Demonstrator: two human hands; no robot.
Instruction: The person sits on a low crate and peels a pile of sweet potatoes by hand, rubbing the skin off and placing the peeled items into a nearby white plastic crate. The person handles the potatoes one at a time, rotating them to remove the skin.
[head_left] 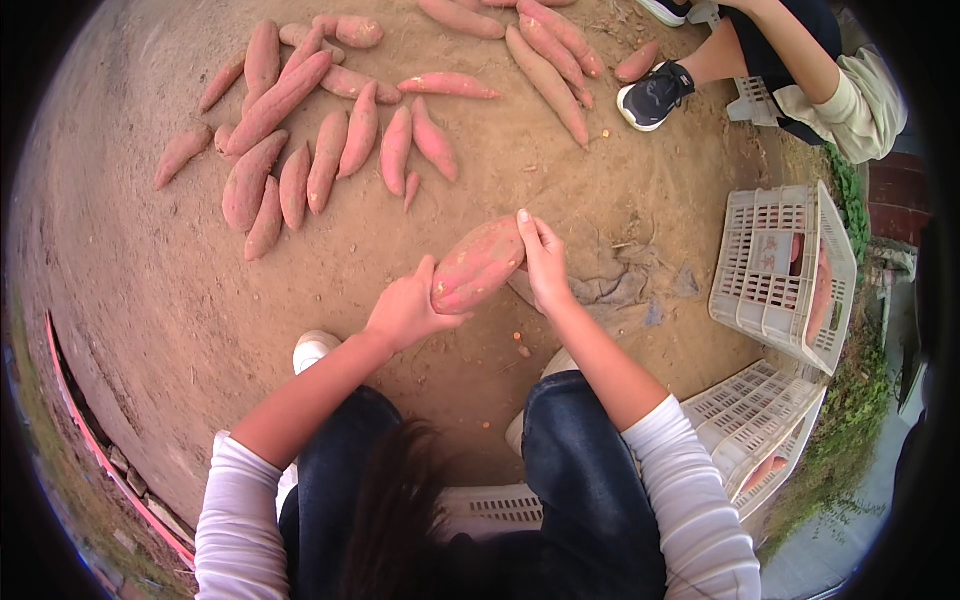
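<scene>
Both my hands hold one large reddish sweet potato (477, 265) above the bare soil in front of my knees. My left hand (405, 310) cups its lower end from below. At the upper right end, my right hand (545, 262) grips it with the thumb pointing up. Beyond it, several more sweet potatoes (300, 150) lie spread on the ground at the upper left.
Another row of sweet potatoes (545, 60) lies at the top centre. A second person sits at the top right, one dark shoe (652, 95) on the soil. White plastic crates (785, 270) stand at right, and another crate (765, 420) sits by my right knee.
</scene>
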